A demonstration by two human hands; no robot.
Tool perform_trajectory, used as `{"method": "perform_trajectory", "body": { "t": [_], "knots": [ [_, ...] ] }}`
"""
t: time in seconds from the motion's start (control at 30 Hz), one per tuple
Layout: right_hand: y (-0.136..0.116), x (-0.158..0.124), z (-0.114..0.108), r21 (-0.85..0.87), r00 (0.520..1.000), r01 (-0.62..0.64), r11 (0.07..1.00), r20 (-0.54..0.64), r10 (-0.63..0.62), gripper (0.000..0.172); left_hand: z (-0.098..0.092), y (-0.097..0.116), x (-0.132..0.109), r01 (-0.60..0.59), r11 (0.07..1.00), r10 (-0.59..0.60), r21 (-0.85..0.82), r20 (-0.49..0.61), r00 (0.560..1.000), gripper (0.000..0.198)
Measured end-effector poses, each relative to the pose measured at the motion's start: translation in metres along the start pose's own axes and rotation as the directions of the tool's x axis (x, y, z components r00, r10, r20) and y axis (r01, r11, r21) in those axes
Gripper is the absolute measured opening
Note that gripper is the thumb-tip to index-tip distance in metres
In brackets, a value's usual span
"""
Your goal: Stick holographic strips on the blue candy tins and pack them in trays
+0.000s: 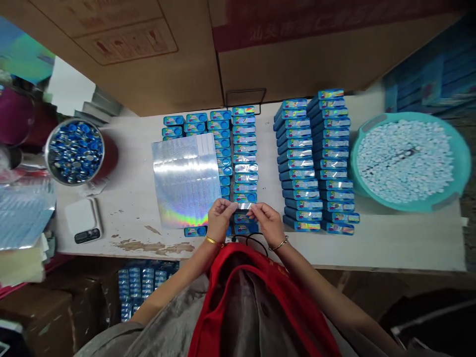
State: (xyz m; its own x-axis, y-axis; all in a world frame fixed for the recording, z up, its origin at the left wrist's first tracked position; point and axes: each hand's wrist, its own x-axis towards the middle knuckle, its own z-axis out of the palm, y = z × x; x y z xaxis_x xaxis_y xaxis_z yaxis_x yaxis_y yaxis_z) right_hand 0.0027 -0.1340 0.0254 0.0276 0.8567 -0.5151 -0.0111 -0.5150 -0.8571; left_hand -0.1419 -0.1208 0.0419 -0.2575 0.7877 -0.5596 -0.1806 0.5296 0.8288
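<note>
The fingers of the left hand [218,218] and right hand [270,224] are pinching the two ends of a small, shiny strip [244,206], thumbs and fingertips closing on it while the strip is stretching flat between them. Taking the hands as the clock's centre, a blue box [245,197] with a printed front is lying just past the strip at twelve o'clock; whether the strip is touching it, I cannot tell. The hands are hiding parts of nearby boxes.

Beyond, a column of similar boxes [244,145] is running towards twelve o'clock, their silvery seals gleaming. At ten o'clock, a smooth, mirror-like sheet [186,186] is reflecting a rainbow band and covering some of the boxes beneath it. At two o'clock, two more rows of slim blue boxes [299,163] are standing side by side.

Farther out, between two and three o'clock, a rounded turquoise plastic basin [459,163] is holding a heap of small, pale pieces [409,158]. Between nine and ten, a round metal pot [47,157] is brimming with glossy blue and silver discs [76,151]. At nine, a white scale [81,218] is resting on the white table [128,198], whose paint is peeling near the front edge. At twelve, large brown cardboard boxes [297,74] are walling off the back.
</note>
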Motion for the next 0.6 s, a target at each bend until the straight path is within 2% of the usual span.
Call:
{"method": "perform_trajectory", "body": {
  "t": [0.1, 0.17, 0.23, 0.3, 0.43, 0.53, 0.6],
  "knots": [
    [0.007, 0.0, -0.015, -0.076, 0.996, 0.055, 0.996, -0.061, -0.06, 0.035, 0.006, -0.02, -0.001, -0.035, 0.995, 0.033, 0.089, 0.023, 0.999, 0.028],
    [0.011, 0.008, -0.022, -0.158, 0.989, 0.119, 0.98, -0.065, -0.13, 0.033, 0.01, -0.027, 0.004, -0.143, 0.966, 0.143, 0.213, 0.017, 0.99, 0.023],
    [0.015, 0.019, -0.027, -0.254, 0.972, 0.201, 0.946, -0.067, -0.224, 0.032, 0.015, -0.029, 0.012, -0.257, 0.881, 0.282, 0.397, -0.005, 0.959, 0.017],
    [0.019, 0.03, -0.031, -0.358, 0.95, 0.266, 0.895, -0.058, -0.306, 0.031, 0.02, -0.03, 0.02, -0.3, 0.755, 0.377, 0.583, -0.012, 0.926, 0.012],
    [0.03, 0.045, -0.037, -0.521, 0.937, 0.275, 0.808, -0.043, -0.346, 0.03, 0.028, -0.034, 0.029, -0.297, 0.56, 0.421, 0.774, 0.043, 0.906, 0.01],
    [0.038, 0.051, -0.04, -0.569, 0.945, 0.247, 0.784, -0.039, -0.325, 0.03, 0.031, -0.038, 0.031, -0.31, 0.473, 0.428, 0.825, 0.092, 0.899, 0.01],
    [0.044, 0.054, -0.041, -0.553, 0.954, 0.233, 0.8, -0.03, -0.298, 0.031, 0.032, -0.039, 0.032, -0.303, 0.431, 0.413, 0.85, 0.113, 0.904, 0.01]
  ]
}}
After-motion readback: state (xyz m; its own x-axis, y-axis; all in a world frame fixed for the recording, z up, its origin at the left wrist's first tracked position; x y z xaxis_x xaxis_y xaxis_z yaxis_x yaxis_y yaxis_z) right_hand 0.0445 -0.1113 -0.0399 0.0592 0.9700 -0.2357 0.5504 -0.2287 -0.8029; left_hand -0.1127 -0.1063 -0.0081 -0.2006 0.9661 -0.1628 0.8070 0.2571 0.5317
